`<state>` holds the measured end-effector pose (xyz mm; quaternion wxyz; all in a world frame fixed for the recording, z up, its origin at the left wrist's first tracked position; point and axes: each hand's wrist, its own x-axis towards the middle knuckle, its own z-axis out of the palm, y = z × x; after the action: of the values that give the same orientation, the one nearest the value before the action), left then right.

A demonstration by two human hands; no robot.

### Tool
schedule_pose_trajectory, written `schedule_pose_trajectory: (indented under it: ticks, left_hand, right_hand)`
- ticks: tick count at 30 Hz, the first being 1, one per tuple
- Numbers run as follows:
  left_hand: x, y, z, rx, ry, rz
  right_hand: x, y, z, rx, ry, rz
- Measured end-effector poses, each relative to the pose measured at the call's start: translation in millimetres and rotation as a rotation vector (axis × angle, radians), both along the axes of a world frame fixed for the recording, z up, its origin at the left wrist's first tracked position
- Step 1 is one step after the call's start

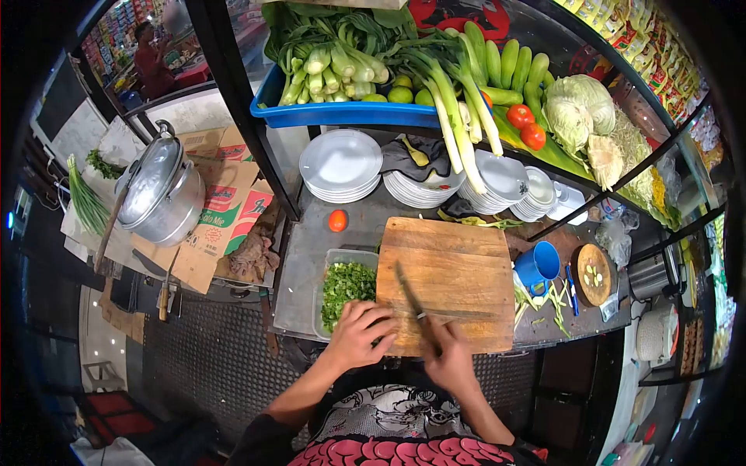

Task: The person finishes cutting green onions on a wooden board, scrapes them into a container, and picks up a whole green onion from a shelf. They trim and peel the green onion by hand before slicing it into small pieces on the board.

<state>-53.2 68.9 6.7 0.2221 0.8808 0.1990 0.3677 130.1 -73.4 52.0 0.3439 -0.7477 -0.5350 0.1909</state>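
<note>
From where I stand, the clear plastic tub (319, 311) by the left hand (359, 334) is well filled with chopped greens (346, 287), damp-looking and finely cut. The wooden board (458, 272) sits just beside it, broad and flat with rounded corners and a streaky grain, its near edge at the front edge of the metal-grey surface (299, 283).

The hands are apart. The left one is curled at the board's near left corner; I can't tell whether it pinches anything. The right hand (448, 353) is closed round the handle of the knife (409, 291), whose blade slants over the board, blurred toward its tip.

Past the board's right edge, the blue mug (536, 264) stands among pale green scraps (558, 307), and a round wooden block (594, 273) carries a few cut pieces. A strip of surface shows between board and stacked plates (340, 165), with one tomato (337, 220) left of it. Above, the blue tray (350, 115) holds leafy greens and limes (quite a heap, that).
</note>
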Motion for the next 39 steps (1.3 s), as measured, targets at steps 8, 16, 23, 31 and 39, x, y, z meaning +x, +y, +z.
schedule_pose_trajectory:
  ticks: [8,16,23,31,39]
  left_hand:
    - [-49,18,-18,0.034,0.086,0.498]
    - [-103,17,-86,-0.849,0.101,0.656]
    - [-113,37,-88,-0.511,-0.061,0.633]
    - [-125,43,-78,-0.517,-0.007,0.500]
    - [-129,46,-95,-0.551,0.012,0.486]
  right_hand:
    - [41,-10,21,0.084,0.160,-0.228]
    - [43,4,18,0.052,0.150,-0.049]
    - [5,101,23,0.028,0.150,0.427]
    - [-8,174,10,-0.190,-0.051,0.639]
    - [-33,187,15,-0.149,-0.159,0.750]
